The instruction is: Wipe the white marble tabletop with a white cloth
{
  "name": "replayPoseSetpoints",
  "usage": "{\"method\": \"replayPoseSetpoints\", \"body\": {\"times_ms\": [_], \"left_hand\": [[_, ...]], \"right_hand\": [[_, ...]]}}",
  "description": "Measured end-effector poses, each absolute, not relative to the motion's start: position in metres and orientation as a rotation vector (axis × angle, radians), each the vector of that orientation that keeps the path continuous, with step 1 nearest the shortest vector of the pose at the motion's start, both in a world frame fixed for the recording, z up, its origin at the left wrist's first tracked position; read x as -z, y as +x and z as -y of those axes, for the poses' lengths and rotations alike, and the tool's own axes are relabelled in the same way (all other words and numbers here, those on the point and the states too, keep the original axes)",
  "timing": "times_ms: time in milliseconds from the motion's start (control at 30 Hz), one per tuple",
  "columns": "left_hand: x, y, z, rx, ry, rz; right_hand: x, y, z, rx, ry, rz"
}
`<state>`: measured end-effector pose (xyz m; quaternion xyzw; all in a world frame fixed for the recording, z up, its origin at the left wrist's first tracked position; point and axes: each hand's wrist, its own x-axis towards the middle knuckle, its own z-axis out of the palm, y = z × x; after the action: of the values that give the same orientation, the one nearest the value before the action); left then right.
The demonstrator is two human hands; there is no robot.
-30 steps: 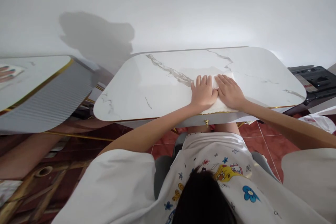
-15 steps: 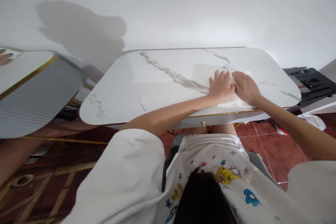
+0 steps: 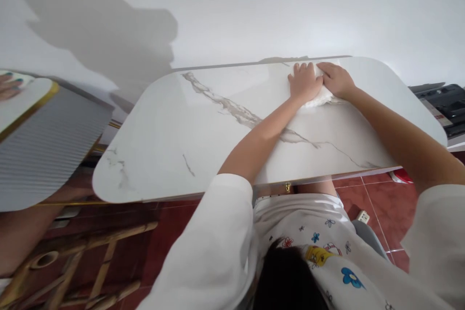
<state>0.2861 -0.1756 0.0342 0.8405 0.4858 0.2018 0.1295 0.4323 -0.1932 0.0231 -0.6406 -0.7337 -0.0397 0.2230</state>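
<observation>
Pressing down with an open left grip point(image 3: 304, 82), fingers spread, and an open right grip point(image 3: 338, 81) just beside it, onto a crumpled white cloth point(image 3: 317, 102) near the far edge of a white, grey-veined, round-cornered bench point(image 3: 163, 140). Limited just beyond the grip by a plain white wall point(image 3: 254, 14); freer towards the left and the near edge. Well left of the grip, a grey-ribbed, gold-trimmed second bench point(image 3: 76, 131); below, a red tiled floor point(image 3: 390, 203). Cannot make out the cloth's covered middle, nor identify the glossy black object point(image 3: 448, 101) cut off far right.
</observation>
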Motion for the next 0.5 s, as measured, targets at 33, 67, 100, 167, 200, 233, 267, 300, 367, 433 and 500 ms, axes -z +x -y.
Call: {"method": "replayPoseSetpoints", "body": {"times_ms": [33,67,100,167,200,233,267,300,367,433,500], "left_hand": [[-0.034,0.289,0.168,-0.598,2.435,-1.42],[-0.033,0.293,0.16,-0.605,2.427,-1.428],[-0.033,0.295,0.153,-0.607,2.419,-1.437],[-0.034,0.3,0.141,-0.606,2.402,-1.445],[-0.034,0.302,0.136,-0.613,2.394,-1.447],[-0.034,0.304,0.131,-0.624,2.385,-1.448],[-0.034,0.305,0.126,-0.64,2.375,-1.45],[-0.034,0.307,0.121,-0.661,2.364,-1.452],[-0.034,0.31,0.113,-0.688,2.345,-1.463],[-0.035,0.312,0.106,-0.683,2.334,-1.484],[-0.035,0.315,0.101,-0.655,2.325,-1.507]], "right_hand": [[-0.025,0.434,0.186,0.106,-1.777,2.025],[-0.027,0.435,0.18,0.097,-1.789,2.025],[-0.029,0.436,0.175,0.083,-1.805,2.026],[-0.034,0.437,0.164,0.041,-1.843,2.026],[-0.036,0.437,0.16,0.019,-1.859,2.022],[-0.038,0.437,0.155,-0.001,-1.871,2.016],[-0.04,0.437,0.15,-0.016,-1.877,2.007],[-0.041,0.437,0.146,-0.027,-1.881,1.994],[-0.041,0.439,0.137,-0.036,-1.888,1.96],[-0.041,0.44,0.129,-0.046,-1.89,1.931],[-0.041,0.441,0.124,-0.063,-1.894,1.907]]}}
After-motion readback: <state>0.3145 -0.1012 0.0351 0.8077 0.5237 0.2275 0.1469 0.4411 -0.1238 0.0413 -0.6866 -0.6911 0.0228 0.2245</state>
